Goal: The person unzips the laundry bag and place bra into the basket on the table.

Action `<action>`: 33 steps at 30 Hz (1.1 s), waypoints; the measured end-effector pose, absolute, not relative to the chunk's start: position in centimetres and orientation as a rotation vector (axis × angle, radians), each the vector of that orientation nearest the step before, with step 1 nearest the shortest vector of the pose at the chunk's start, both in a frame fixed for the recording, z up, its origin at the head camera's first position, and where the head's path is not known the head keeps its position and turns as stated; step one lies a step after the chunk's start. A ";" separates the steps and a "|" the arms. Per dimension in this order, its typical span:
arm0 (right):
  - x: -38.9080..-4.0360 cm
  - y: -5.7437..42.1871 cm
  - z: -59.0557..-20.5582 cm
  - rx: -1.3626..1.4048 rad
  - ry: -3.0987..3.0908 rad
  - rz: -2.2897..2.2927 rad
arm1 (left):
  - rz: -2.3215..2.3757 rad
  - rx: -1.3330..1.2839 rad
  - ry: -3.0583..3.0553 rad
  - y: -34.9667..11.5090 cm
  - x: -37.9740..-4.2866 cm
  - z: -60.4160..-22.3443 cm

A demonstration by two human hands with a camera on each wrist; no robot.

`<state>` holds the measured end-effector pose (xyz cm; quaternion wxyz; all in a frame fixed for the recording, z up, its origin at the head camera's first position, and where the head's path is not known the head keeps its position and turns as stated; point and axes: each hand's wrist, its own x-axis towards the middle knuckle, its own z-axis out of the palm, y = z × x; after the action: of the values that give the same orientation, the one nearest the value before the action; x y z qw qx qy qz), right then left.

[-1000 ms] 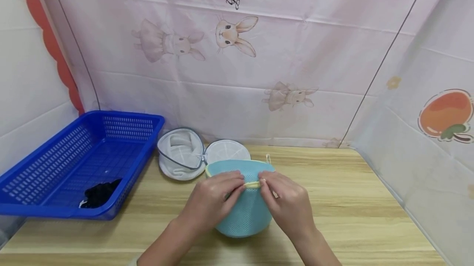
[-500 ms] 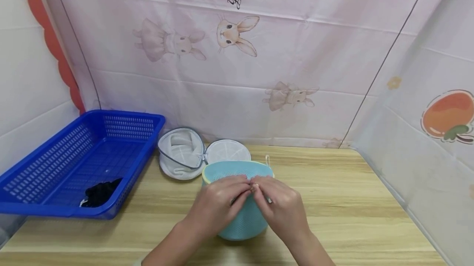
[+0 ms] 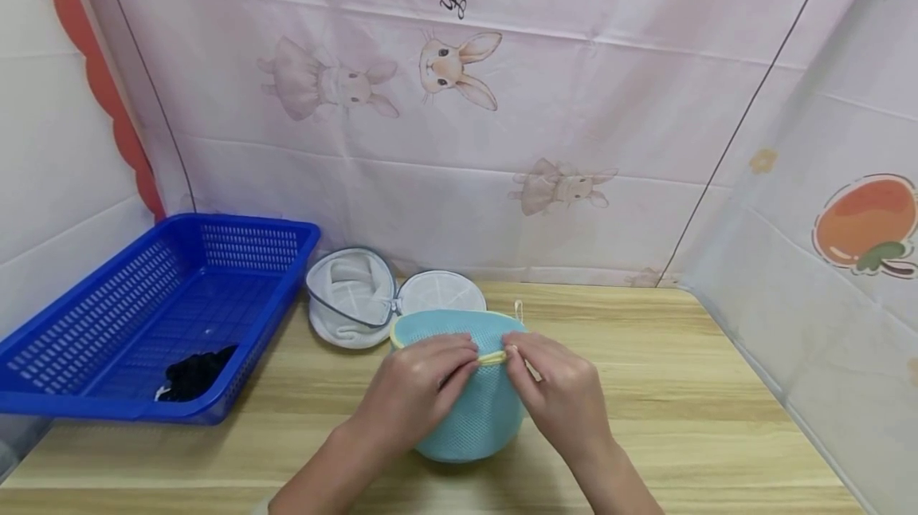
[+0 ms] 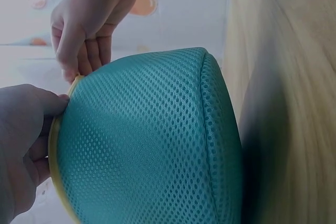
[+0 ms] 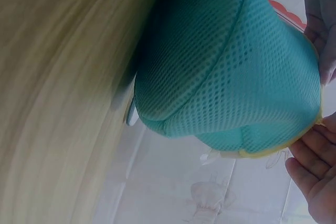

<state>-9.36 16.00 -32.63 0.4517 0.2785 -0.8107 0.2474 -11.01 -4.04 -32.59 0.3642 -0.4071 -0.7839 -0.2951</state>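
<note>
A light-blue mesh laundry bag (image 3: 469, 415) with yellow edging stands on the wooden table, its mouth facing up. My left hand (image 3: 419, 383) pinches the near yellow rim between thumb and fingers. Just to the right, my right hand (image 3: 561, 387) pinches the same rim. A short stretch of yellow edging (image 3: 492, 358) shows between the two sets of fingertips. From the left wrist view, the mesh side (image 4: 142, 140) bulges out below both hands. The inside of the bag is mostly hidden.
Behind the bag lies a white mesh laundry bag (image 3: 351, 332) with dark trim, its round lid (image 3: 441, 292) folded out. A blue plastic basket (image 3: 287, 292) stands at the left, with a black cloth item (image 3: 197, 375) inside. Printed curtains (image 3: 610, 244) enclose the table.
Half a second ago my hands met at the rim and covered the yellow edging. They have since drawn apart, the right one moving right, and the edging shows again.
</note>
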 end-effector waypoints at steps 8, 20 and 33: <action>-9.2 15.7 -32.6 0.692 -2.003 0.604 | -0.766 -1.028 -2.041 -4.3 -11.0 -32.6; -8.7 14.4 -32.8 0.774 -1.964 0.622 | -0.740 -1.071 -2.022 -3.5 -10.6 -33.0; -9.4 15.8 -32.9 0.693 -2.019 0.594 | -0.736 -1.069 -1.985 -3.7 -11.0 -33.0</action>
<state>-9.39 15.82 -32.94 0.4467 0.2797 -0.8154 0.2397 -10.99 -3.73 -33.04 0.3753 -0.4179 -0.7758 -0.2875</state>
